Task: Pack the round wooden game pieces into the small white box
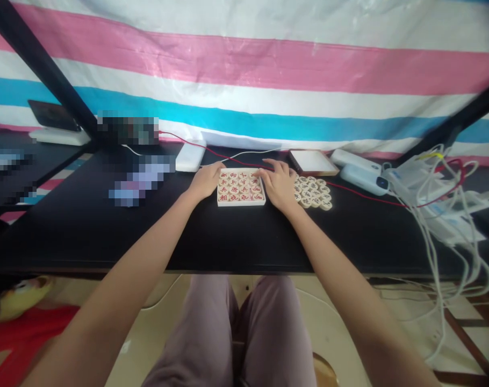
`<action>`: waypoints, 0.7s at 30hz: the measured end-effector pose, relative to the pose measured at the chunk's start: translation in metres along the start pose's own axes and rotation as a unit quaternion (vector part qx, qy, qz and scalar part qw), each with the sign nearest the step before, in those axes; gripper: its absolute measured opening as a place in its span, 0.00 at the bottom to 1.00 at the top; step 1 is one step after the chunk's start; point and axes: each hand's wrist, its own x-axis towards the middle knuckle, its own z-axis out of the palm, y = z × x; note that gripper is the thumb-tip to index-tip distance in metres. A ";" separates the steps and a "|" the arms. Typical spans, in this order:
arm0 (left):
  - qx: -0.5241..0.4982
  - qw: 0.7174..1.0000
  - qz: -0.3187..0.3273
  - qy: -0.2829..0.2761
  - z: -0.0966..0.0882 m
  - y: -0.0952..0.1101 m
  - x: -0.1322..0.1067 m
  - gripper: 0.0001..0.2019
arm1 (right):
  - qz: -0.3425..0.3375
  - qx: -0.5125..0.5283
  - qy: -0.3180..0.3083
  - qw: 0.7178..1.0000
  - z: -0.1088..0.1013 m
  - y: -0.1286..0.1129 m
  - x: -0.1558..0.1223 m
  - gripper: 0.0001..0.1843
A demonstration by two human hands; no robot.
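A shallow white box (241, 203) lies on the black table, filled with rows of round Chinese chess pieces (234, 190) marked in red. My left hand (206, 181) holds the box at its left side, with some fingers hidden. At the right side is my right hand (280, 185), its thumb against the box's upper right corner and its other fingers spread. Just beyond that hand, loose Chinese chess pieces with dark marks (315, 192) lie flat in a close group, partly covered by the hand.
A shallow lid-like box (314, 162) lies behind the loose pieces. White devices (363, 179) and tangled cables (438, 215) crowd the right side. A red cable (361, 196) crosses the table. A white block (190, 155) stands behind my left hand, near a striped sheet (244, 70).
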 end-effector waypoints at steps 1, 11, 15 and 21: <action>0.000 1.000 0.000 0.000 0.000 0.000 0.000 0.18 | -0.001 -0.001 0.001 1.000 -0.001 -0.001 0.000 0.28; 0.007 1.000 -0.006 -0.004 0.000 0.000 0.000 0.18 | -0.072 0.025 -0.093 0.993 -0.005 -0.006 0.000 0.25; 0.004 1.000 -0.003 -0.001 0.000 0.000 -0.001 0.18 | -0.087 0.045 -0.131 0.987 -0.005 -0.002 0.002 0.26; -0.005 1.000 0.003 0.008 0.001 0.000 0.000 0.17 | -0.082 0.098 -0.125 0.984 -0.011 -0.006 0.002 0.29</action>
